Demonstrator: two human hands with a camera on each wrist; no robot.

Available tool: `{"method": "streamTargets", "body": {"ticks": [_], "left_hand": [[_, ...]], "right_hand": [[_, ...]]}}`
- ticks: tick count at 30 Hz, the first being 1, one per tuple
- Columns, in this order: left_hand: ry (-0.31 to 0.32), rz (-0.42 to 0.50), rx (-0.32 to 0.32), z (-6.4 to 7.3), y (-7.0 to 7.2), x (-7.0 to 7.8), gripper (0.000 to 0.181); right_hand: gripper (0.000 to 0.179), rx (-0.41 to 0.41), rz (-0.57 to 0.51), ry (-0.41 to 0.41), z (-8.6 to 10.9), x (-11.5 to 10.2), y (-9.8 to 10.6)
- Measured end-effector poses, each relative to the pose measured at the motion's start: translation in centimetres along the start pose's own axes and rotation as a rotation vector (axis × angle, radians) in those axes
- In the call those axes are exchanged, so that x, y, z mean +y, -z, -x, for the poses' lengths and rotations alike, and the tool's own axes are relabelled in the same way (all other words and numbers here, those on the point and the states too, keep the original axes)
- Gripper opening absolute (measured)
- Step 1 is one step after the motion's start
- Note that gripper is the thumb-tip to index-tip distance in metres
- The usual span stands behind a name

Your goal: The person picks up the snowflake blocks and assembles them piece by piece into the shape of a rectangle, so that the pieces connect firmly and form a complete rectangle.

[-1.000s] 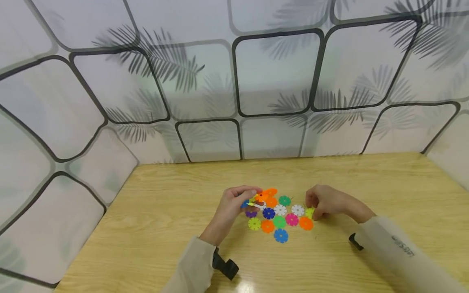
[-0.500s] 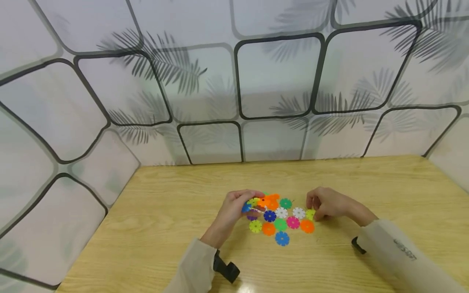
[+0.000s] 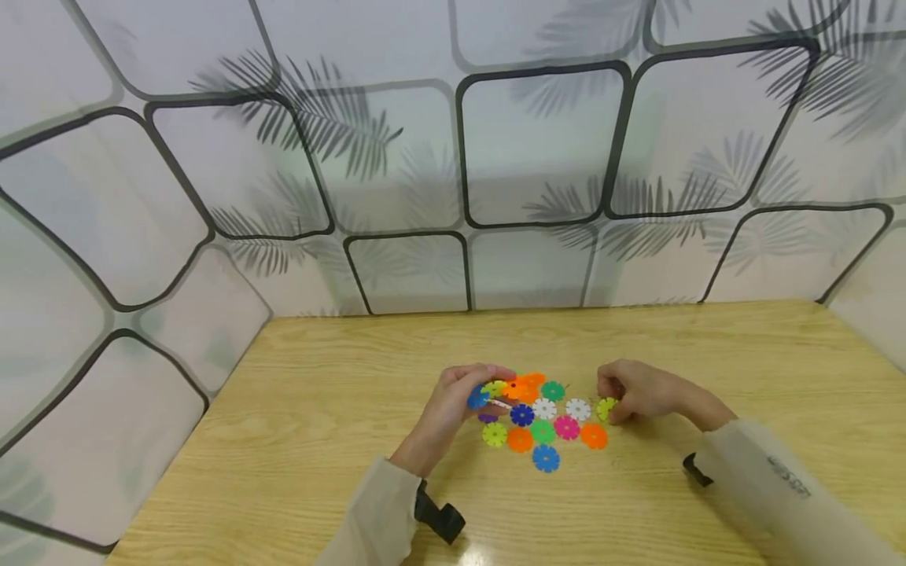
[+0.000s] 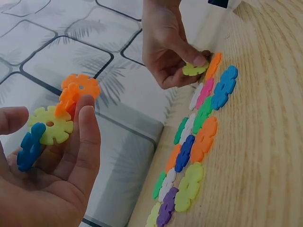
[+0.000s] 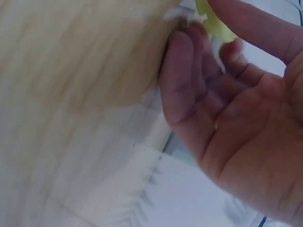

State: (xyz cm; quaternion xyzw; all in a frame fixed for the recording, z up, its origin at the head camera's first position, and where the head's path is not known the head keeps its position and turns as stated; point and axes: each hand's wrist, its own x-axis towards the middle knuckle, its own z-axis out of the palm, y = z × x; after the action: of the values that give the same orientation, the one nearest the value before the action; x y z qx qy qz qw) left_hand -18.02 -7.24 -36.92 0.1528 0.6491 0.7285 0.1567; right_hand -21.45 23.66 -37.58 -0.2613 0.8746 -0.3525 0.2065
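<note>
We curl our left hand (image 3: 447, 405) round a chain of discs (image 4: 59, 135); in the left wrist view its long axis runs from a blue end (image 4: 31, 149) at seven o'clock to an orange end (image 4: 90, 85) at one. Our right hand (image 3: 640, 389) pinches a yellow disc (image 3: 605, 409), at three o'clock from the nearest white disc (image 3: 577, 409) on the table (image 3: 354, 377).

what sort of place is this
Likely an indoor tabletop play or craft spot: a wood-grain table stands before a leaf-print backdrop, with colourful discs laid out on it.
</note>
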Motion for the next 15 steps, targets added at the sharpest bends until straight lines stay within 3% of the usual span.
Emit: {"method": "streamTargets", "body": {"ticks": [5, 15], "left_hand": [[-0.006, -0.006, -0.027, -0.1, 0.0, -0.1, 0.048], [0.002, -0.025, -0.042, -0.2, 0.1, -0.1, 0.049]], "right_hand": [[0.018, -0.006, -0.136, 0.023, -0.2, 0.6, 0.7], [0.014, 0.059, -0.114, 0.091, -0.6, 0.7, 1.2]]}}
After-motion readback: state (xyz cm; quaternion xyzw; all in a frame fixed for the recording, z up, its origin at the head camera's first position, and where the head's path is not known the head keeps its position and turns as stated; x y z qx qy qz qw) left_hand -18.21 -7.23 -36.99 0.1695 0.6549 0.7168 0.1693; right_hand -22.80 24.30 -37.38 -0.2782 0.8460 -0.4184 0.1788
